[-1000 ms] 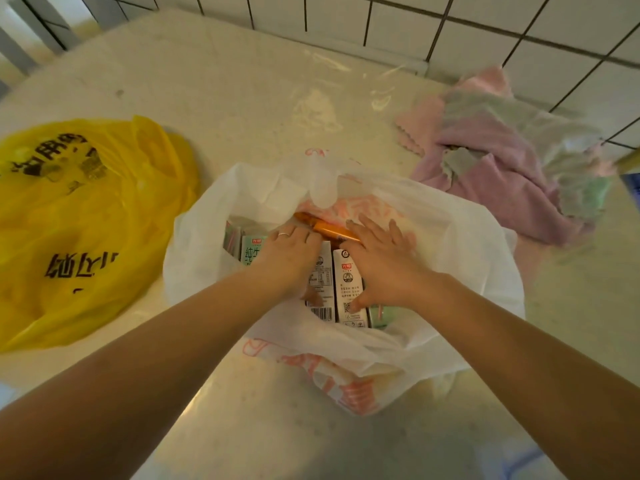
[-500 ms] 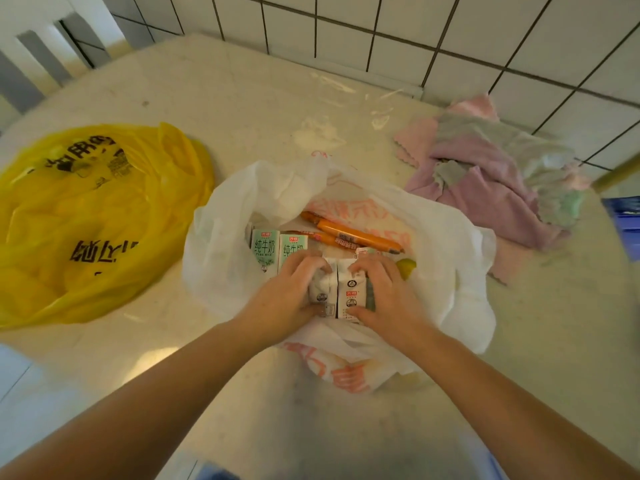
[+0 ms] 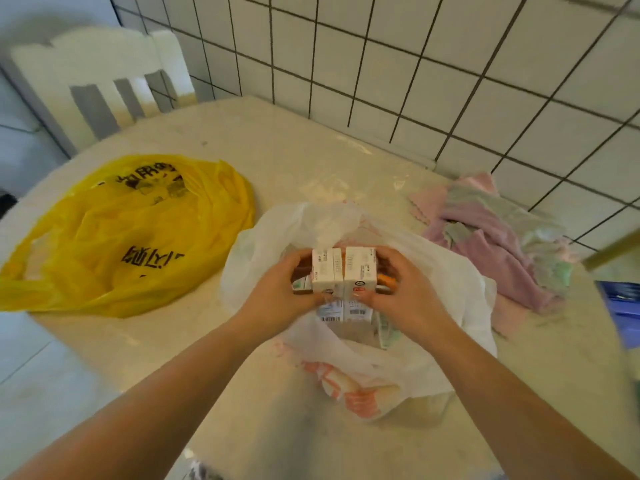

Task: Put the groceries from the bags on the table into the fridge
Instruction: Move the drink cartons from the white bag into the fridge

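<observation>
Nearest me, my two forearms run in from the bottom corners and meet over the open mouth of the white bag (image 3: 346,372), which sits slumped on the desk (image 3: 242,403) with its near lip folded down toward me. My left hand (image 3: 277,296) has its grip curled round the outer side of the left milk carton (image 3: 325,268), thumb underneath, and my right hand (image 3: 405,292) grips the right milk carton (image 3: 360,266) the same way, so the two cartons stand upright and pressed face to face between my palms. I judge that squeezing them together is what lets me carry both as one block. They hang just above the bag's opening, and more cartons (image 3: 343,311) with barcodes showing lie inside below them, beside something orange (image 3: 386,280) peeking past my right fingers; I cannot tell what it is. The bag's walls are low and floppy, so I see little to snag on straight up, though loose plastic could cling to a carton. Left of the bag, well apart, lies the yellow bag (image 3: 131,233), flattened but bulging slightly. To the right a heap of pink and green cloths (image 3: 498,237) lies close to the white bag's far side. Beyond, the desk runs bare to the tiled wall (image 3: 415,71), with a white chair (image 3: 100,81) at the far left corner. The fridge is not in view, so I would need to turn away.
</observation>
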A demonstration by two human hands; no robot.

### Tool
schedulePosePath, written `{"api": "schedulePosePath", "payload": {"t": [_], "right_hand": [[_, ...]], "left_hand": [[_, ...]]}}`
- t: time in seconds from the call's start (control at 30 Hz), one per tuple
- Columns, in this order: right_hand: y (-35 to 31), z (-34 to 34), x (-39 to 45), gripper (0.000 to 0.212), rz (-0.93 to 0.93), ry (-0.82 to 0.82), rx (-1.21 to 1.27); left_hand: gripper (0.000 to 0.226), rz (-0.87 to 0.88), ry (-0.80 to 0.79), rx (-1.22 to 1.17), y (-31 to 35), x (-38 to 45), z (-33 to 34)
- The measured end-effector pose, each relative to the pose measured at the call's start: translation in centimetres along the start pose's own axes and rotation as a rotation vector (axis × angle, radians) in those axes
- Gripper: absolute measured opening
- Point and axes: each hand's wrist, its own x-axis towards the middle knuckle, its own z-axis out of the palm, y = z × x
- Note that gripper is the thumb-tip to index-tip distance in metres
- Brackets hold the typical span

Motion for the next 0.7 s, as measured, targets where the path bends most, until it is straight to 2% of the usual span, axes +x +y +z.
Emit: {"api": "schedulePosePath", "payload": {"t": [0.17,0.33,0.5,0.7], "right_hand": [[-9.0,0.8,1.4,0.063,-0.19,-0.008,0.03],[-17.6,6.8,1.7,0.064,-0.352,-0.105,0.077],[-27.6,18.5,1.2,0.064,-0.523,-0.24,0.133],[-37.8,34.0,0.2,0.061,-0.634,-0.407,0.219]], "left_hand": [[0.058,0.146,0.152,-0.153,3.7,-1.5,-7.4],[0.061,0.189,0.285,-0.16,3.8,-6.1,-16.8],[0.059,0.222,0.433,-0.062,1.4,-14.2,-30.0],[0.054,0.16,0.635,0.116,-2.7,-23.8,-44.5]]}}
